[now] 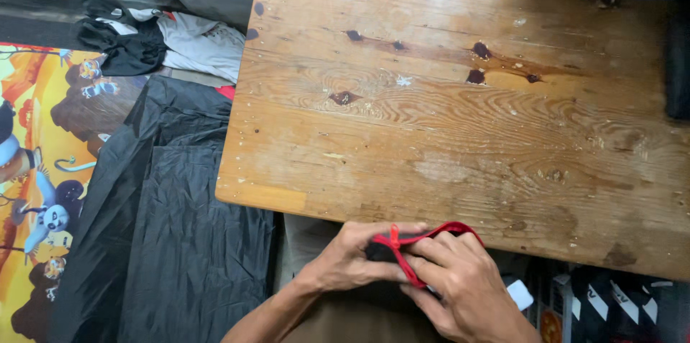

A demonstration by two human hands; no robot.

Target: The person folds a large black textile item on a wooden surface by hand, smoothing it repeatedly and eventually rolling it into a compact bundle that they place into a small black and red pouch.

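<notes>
Both my hands meet just below the near edge of a worn wooden table [460, 120]. My left hand [352, 260] and my right hand [467, 289] together grip a small dark garment with red trim [402, 249]. The red band loops from between my fingers up over my right knuckles. The dark part is mostly hidden inside my left hand's fingers. The garment hangs at the table's edge, not resting on the top.
A black plastic sheet [180, 228] lies on the floor at left, beside a colourful cartoon mat [43, 170]. Dark and white clothes [165, 38] are heaped at the upper left. A dark object [677, 63] sits at the table's right edge.
</notes>
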